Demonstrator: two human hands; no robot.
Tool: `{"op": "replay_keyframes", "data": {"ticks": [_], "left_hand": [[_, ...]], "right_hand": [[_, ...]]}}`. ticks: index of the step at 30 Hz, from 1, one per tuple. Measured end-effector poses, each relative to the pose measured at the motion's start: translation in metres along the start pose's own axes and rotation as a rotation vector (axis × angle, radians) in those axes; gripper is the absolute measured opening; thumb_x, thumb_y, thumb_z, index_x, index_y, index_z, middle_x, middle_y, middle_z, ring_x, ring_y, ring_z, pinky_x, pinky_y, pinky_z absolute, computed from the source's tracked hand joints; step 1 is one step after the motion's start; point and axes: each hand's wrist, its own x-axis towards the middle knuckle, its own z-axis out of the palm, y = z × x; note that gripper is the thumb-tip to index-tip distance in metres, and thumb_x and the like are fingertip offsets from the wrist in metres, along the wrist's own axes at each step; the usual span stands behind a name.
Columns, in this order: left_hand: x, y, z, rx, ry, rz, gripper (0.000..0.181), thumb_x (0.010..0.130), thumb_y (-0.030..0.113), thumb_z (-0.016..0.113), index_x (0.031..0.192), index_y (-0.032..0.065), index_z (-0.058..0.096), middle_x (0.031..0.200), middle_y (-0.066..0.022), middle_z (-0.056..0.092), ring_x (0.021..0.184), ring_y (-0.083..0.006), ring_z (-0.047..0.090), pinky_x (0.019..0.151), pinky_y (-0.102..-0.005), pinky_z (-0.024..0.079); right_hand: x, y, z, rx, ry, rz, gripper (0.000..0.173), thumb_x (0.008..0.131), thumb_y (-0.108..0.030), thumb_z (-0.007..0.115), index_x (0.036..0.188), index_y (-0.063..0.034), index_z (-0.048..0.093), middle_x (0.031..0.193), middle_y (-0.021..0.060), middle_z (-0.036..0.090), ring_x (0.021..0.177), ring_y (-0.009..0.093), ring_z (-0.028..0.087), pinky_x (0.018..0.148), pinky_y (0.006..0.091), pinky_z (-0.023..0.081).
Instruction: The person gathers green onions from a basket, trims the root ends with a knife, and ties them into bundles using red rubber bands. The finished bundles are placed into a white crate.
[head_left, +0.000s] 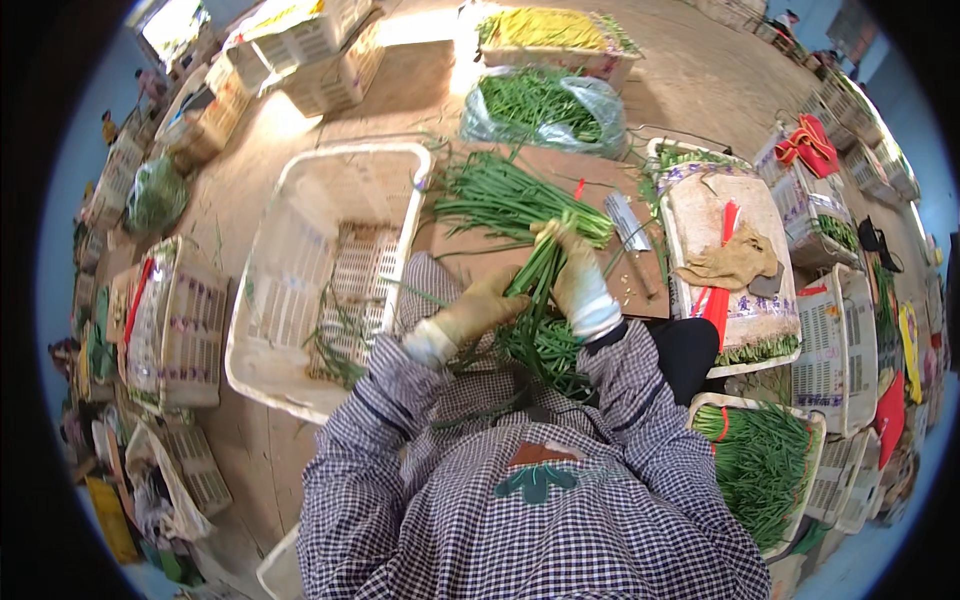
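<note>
My right hand (576, 271), in a soiled work glove, grips a small bunch of green chives (541, 271) near its pale stem ends. Below it on the left, my left hand (484, 309), gloved too, closes on the leaves of that same bunch, which hang towards my lap. Just beyond the hands a larger pile of chives (517, 196) lies on a brown board (480, 262), its cut ends to the right. A cleaver (628, 221) with a wooden handle rests on the board to the right of the pile. More chives (555, 352) lie in my lap.
Left of the board stands a white plastic crate (262, 300) with loose leaves inside. A plastic bag of greens (540, 109) sits beyond the board. At right, a covered crate (757, 330) carries a brown glove (731, 259) and red strips (718, 315); nearer stands a crate of tied bunches (757, 465).
</note>
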Motion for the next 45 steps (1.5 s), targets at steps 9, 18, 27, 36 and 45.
{"op": "replay_keyframes", "data": {"ticks": [9,18,27,36,45], "left_hand": [[-0.113,-0.074,-0.176,0.089,0.094,-0.534,0.025,0.09,0.019,0.056,0.109,0.003,0.06,0.071,-0.0014,0.056,0.06,-0.0095,0.05,0.054,-0.0218,0.043],[-0.177,-0.074,-0.244,0.928,0.685,-0.424,0.033,0.091,0.03,0.051,0.107,0.004,0.062,0.086,-0.0112,0.062,0.076,-0.0235,0.058,0.072,-0.0354,0.046],[-0.084,0.031,-0.054,-0.356,0.155,0.113,0.05,0.09,0.055,0.045,0.104,0.0107,0.063,0.07,0.0008,0.057,0.055,-0.0039,0.045,0.047,-0.0188,0.032],[-0.062,0.06,0.055,0.509,-0.092,0.555,0.04,0.077,0.027,0.063,0.108,0.0026,0.056,0.099,-0.0143,0.059,0.094,-0.0302,0.058,0.083,-0.0415,0.047],[0.001,0.092,-0.066,-0.216,0.003,0.362,0.077,0.072,0.01,0.076,0.136,0.0015,0.034,0.124,-0.0111,0.051,0.087,-0.0113,0.059,0.07,-0.0234,0.051]], "right_hand": [[0.072,-0.097,-0.066,0.508,-0.041,-0.17,0.023,0.094,-0.022,0.051,0.088,-0.0009,0.055,0.073,0.0082,0.054,0.066,0.02,0.053,0.082,0.0422,0.05],[0.067,-0.102,-0.053,0.332,0.162,-0.233,0.014,0.092,-0.014,0.052,0.087,-0.0012,0.053,0.073,0.0061,0.051,0.066,0.017,0.052,0.077,0.0354,0.05],[0.021,-0.176,-0.036,0.154,-0.014,-0.346,0.013,0.091,-0.011,0.054,0.096,0.0009,0.056,0.084,0.0086,0.059,0.076,0.019,0.057,0.079,0.0318,0.049],[-0.036,-0.185,0.042,-0.522,0.123,-0.751,0.025,0.092,-0.019,0.057,0.106,0.0003,0.057,0.075,0.0003,0.051,0.068,0.011,0.048,0.067,0.0247,0.044],[0.002,-0.065,0.155,-0.098,-0.428,-0.341,0.023,0.093,-0.015,0.054,0.109,0.0013,0.056,0.084,0.0038,0.055,0.084,0.016,0.054,0.087,0.0352,0.046]]}}
